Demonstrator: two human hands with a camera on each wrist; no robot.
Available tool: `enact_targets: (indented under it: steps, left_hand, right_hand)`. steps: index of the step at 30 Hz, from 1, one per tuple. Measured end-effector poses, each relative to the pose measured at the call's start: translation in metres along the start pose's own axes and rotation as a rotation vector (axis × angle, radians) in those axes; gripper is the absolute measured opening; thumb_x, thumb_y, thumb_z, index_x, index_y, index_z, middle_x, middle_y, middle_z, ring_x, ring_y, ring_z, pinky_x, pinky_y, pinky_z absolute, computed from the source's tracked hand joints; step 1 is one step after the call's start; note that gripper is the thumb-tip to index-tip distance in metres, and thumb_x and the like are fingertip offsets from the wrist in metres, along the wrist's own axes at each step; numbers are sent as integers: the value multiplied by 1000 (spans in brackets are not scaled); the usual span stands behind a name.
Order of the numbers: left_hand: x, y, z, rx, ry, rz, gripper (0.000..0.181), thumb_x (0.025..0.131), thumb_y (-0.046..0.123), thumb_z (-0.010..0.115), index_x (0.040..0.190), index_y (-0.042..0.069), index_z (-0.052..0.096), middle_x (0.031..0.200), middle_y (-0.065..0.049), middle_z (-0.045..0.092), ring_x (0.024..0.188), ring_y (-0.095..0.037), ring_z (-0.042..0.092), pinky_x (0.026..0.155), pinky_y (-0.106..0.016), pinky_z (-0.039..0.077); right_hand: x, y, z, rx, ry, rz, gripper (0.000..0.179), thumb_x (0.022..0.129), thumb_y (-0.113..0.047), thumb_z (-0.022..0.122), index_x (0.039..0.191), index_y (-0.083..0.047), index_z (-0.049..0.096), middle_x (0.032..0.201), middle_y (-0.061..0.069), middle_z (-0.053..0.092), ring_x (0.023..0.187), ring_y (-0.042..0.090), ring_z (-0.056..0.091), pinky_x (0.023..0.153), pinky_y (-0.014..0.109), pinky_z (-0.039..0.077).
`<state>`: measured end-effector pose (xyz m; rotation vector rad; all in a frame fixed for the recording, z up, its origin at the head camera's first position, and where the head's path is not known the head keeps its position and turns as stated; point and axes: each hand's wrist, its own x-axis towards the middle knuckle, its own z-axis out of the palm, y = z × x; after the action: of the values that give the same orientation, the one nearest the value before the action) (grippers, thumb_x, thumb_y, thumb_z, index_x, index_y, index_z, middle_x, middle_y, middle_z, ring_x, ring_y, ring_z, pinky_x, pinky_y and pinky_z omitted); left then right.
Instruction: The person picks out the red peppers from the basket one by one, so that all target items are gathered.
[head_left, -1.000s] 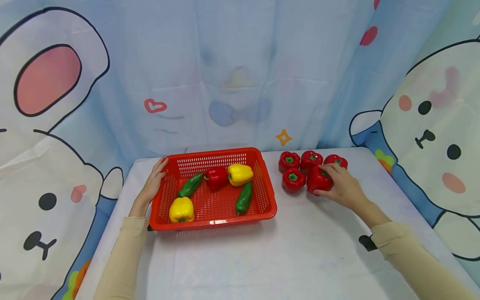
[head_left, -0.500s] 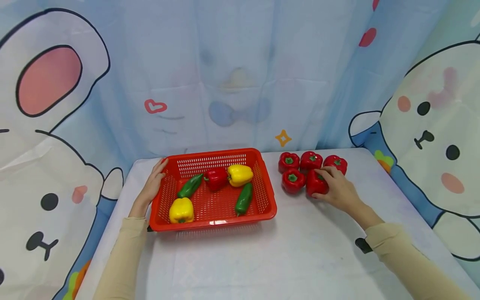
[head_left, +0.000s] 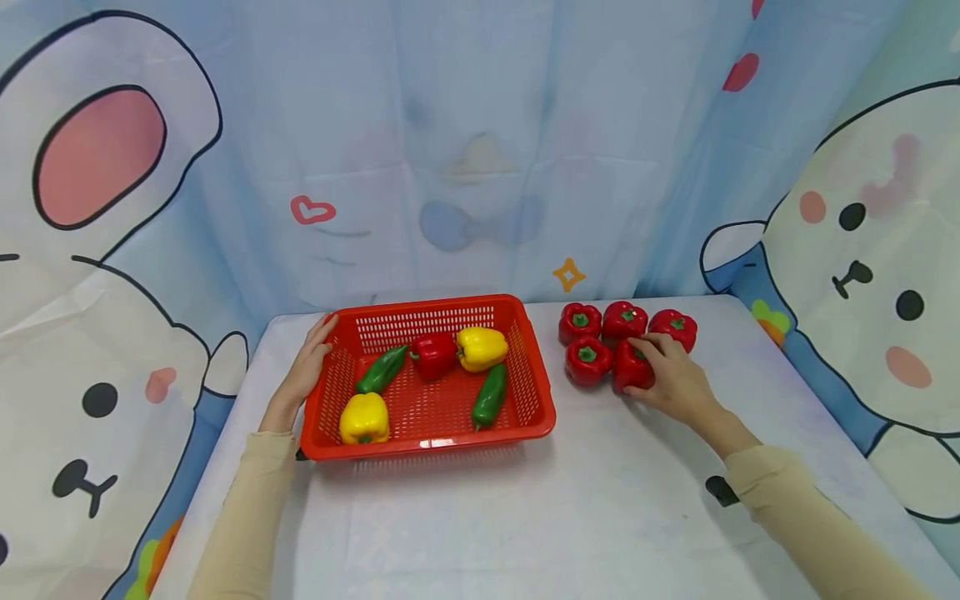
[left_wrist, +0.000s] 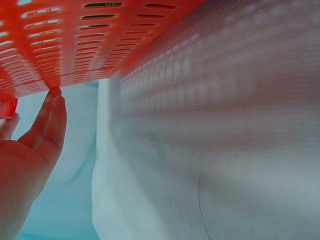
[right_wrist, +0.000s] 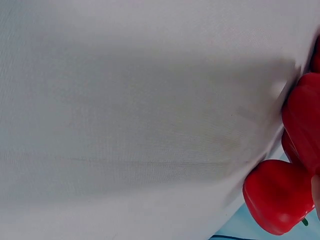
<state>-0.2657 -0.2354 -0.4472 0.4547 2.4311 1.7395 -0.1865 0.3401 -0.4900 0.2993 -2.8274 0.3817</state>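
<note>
My left hand (head_left: 306,367) rests at the left side of a red plastic basket (head_left: 427,451). In the left wrist view its fingers (left_wrist: 51,117) stretch out straight against the slotted wall (left_wrist: 90,45). Over on the right, my right hand (head_left: 678,383) grips a red bell pepper (head_left: 630,367), thumb in front and fingers over the top. Several more red bell peppers surround it, including one (head_left: 588,361) just to its left and one (head_left: 673,327) behind the hand. The right wrist view catches the gripped pepper (right_wrist: 304,117) at its edge.
Inside the basket lie a red bell pepper (head_left: 433,356), two yellow bell peppers, one at the back (head_left: 481,348) and one in front (head_left: 364,418), and two green peppers, left (head_left: 382,370) and right (head_left: 490,396). A white cloth (head_left: 585,517) covers the table; a printed curtain (head_left: 480,150) hangs behind.
My right hand, with the red bell pepper, has shifted slightly left toward the neighbouring pepper. The left hand and the basket have stayed put.
</note>
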Motion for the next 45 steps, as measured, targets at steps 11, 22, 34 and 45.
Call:
enact_targets:
  steps: [11, 22, 34, 45]
  left_hand:
    - [1, -1, 0, -1, 1, 2, 53, 102, -2, 24, 154, -7, 18, 162, -24, -4, 148, -42, -2, 116, -58, 8]
    - [0, -1, 0, 9, 4, 14, 52, 101, -3, 24, 153, -9, 18, 161, -26, -3, 147, -43, -1, 116, -58, 7]
    - [0, -1, 0, -5, 7, 7, 53, 101, -3, 24, 153, -9, 17, 161, -26, -3, 148, -41, -4, 117, -55, 4]
    - [7, -15, -2, 8, 8, 9, 53, 102, -1, 25, 154, -5, 18, 162, -24, -4, 148, -40, -4, 116, -57, 6]
  right_hand:
    - [-1, 0, -7, 16, 0, 22, 89, 65, -23, 92, 140, -3, 48, 136, 25, 41, 123, 47, 40, 79, 65, 50]
    - [5, -6, -26, -21, 40, -4, 81, 73, -29, 86, 139, 1, 48, 139, 28, 41, 123, 48, 42, 77, 64, 51]
    - [40, -46, -38, 18, -20, -42, 77, 79, -33, 81, 141, -2, 48, 143, 24, 42, 126, 44, 45, 83, 63, 50]
    - [84, -105, -33, 117, -110, -134, 74, 85, -39, 75, 146, -9, 45, 142, 18, 46, 124, 37, 49, 85, 59, 52]
